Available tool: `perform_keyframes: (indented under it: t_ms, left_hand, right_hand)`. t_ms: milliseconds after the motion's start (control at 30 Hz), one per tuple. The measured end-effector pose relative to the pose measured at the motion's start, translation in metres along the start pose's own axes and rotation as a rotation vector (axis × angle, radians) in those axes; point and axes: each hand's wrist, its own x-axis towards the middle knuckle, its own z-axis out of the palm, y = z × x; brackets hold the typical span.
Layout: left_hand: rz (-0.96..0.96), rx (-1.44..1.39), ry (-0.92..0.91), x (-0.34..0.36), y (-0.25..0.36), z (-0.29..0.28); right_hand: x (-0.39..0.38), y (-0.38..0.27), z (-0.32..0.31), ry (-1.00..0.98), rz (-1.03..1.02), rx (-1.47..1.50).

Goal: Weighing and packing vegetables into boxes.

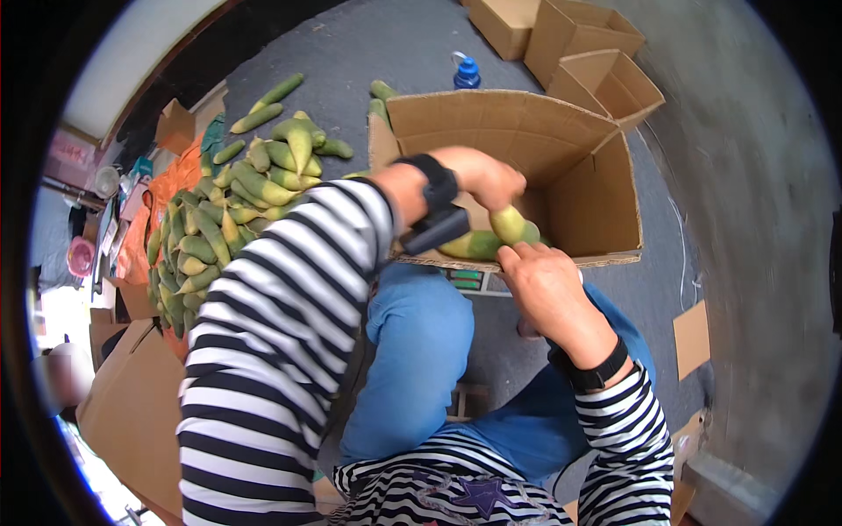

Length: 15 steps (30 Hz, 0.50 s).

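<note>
A cardboard box [588,202] stands open in front of my knees. My left hand [487,180], slightly blurred, reaches over it, fingers closed around the upper end of a green radish [507,225] with a pale yellowish tip. Below that one, a second green radish [474,245] lies inside along the near wall. My right hand [545,285] is curled over the box's near rim, its fingertips beside the radishes. Left of the box, many more green radishes [210,232] are heaped on the floor. Part of the box's bottom is hidden by my left hand.
Behind the box stands a blue bottle [467,74]. Other cardboard boxes [605,83] sit at the far right by the grey wall [745,175]. An orange sheet [180,175] lies by the heap. A large carton [140,412] is at the near left, and a cardboard piece [692,340] at the right.
</note>
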Motion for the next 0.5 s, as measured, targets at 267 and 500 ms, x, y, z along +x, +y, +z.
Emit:
perform_keyframes:
  t_ms: [267, 500]
  left_hand:
    - [0.046, -0.287, 0.718, -0.177, -0.030, 0.014]
    - [-0.462, -0.733, 0.937, -0.238, -0.092, 0.175]
  right_hand:
    - [0.002, 0.001, 0.001, -0.067, 0.013, 0.009]
    - [0.003, -0.001, -0.010, -0.119, 0.013, 0.042]
